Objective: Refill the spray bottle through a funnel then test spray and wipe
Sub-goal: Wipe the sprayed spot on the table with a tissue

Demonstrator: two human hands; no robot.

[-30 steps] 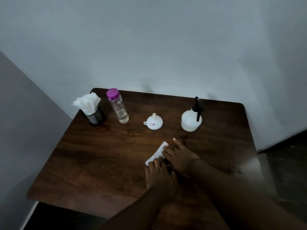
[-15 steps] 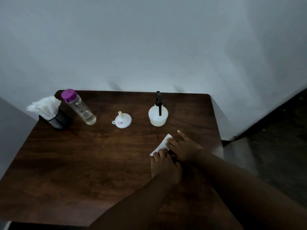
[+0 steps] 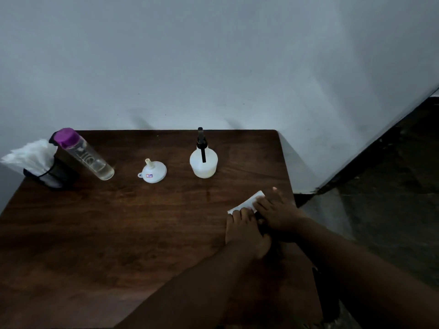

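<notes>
- Near right desk [image 3: 118, 233] edge: left hand [image 3: 245, 233] and right hand [image 3: 278, 214], fingers flat, pressing a white tissue [image 3: 247, 202].
- Far: spray bottle [image 3: 203, 162], funnel [image 3: 153, 172] upright, untouched.

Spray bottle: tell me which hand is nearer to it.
Right. The right hand lies in front of the spray bottle, toward the table's right edge; the left hand sits farther toward the person. Both press the folded tissue.
</notes>
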